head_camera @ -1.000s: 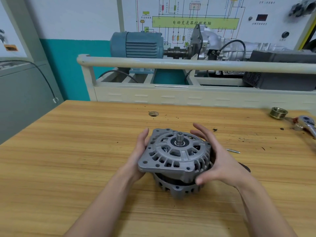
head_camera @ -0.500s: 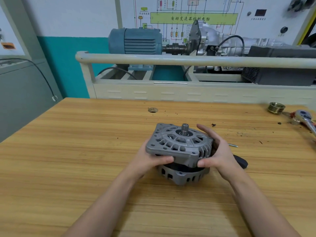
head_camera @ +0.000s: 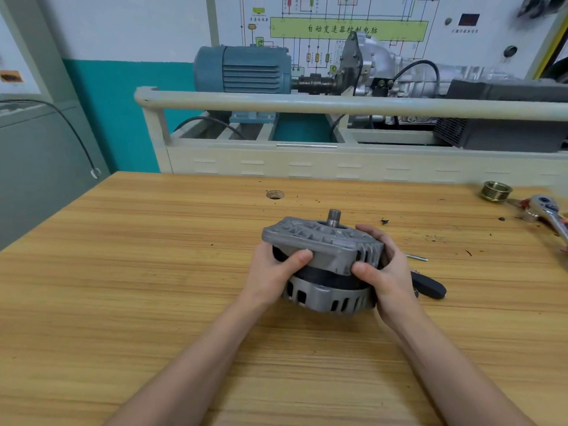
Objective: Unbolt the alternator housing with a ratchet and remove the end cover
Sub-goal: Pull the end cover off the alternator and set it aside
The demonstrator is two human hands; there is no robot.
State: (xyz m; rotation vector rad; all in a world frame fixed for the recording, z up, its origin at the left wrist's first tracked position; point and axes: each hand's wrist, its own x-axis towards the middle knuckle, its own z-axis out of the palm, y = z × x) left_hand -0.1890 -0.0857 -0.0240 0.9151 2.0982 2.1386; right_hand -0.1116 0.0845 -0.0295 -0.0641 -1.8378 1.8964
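A grey cast alternator [head_camera: 325, 295] sits on the wooden table [head_camera: 153, 302] in the middle of the view, shaft [head_camera: 334, 218] pointing up. Its upper end cover [head_camera: 319, 244] is tilted, with a dark gap showing between it and the slotted lower housing. My left hand [head_camera: 273, 275] grips the cover's left edge, thumb on its front face. My right hand [head_camera: 385, 272] grips the right edge, thumb under the cover's front corner. The ratchet [head_camera: 550, 215] lies at the table's far right edge, untouched.
A brass-coloured pulley [head_camera: 495, 191] stands near the ratchet. A thin bolt [head_camera: 416, 257] and a black object [head_camera: 428, 285] lie just right of my right hand. A round hole [head_camera: 274, 194] is in the tabletop behind the alternator. A training stand with a blue motor [head_camera: 242, 70] is beyond the table.
Both hands shifted from cradling the alternator's sides to gripping the end cover with thumbs in front. The cover's face has tipped away from me and a gap under it has widened.
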